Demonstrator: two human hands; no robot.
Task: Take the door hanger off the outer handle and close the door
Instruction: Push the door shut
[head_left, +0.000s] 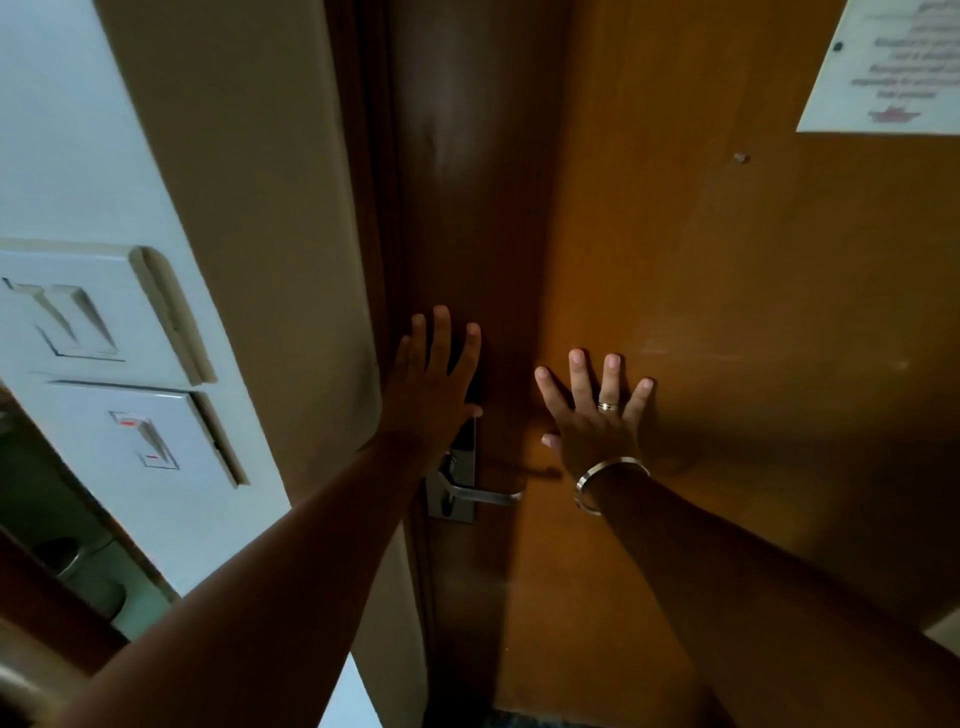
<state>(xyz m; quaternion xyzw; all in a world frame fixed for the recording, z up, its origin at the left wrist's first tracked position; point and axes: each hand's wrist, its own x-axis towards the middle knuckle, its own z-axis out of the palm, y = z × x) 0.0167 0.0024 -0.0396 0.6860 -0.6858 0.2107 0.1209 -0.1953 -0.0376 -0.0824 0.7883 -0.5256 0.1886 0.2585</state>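
A brown wooden door (701, 291) fills the middle and right of the view, sitting flush against its dark frame. My left hand (431, 395) lies flat on the door near its latch edge, fingers spread, just above the metal lock plate and lever handle (467, 491). My right hand (592, 415), with a ring and a metal bangle, is pressed flat on the door to the right of the handle, fingers apart. Neither hand holds anything. No door hanger is in view.
A white wall with two switch plates (98, 317) stands at the left. A printed paper notice (883, 62) is fixed on the door at the upper right. A dark opening with a rounded object shows at the lower left.
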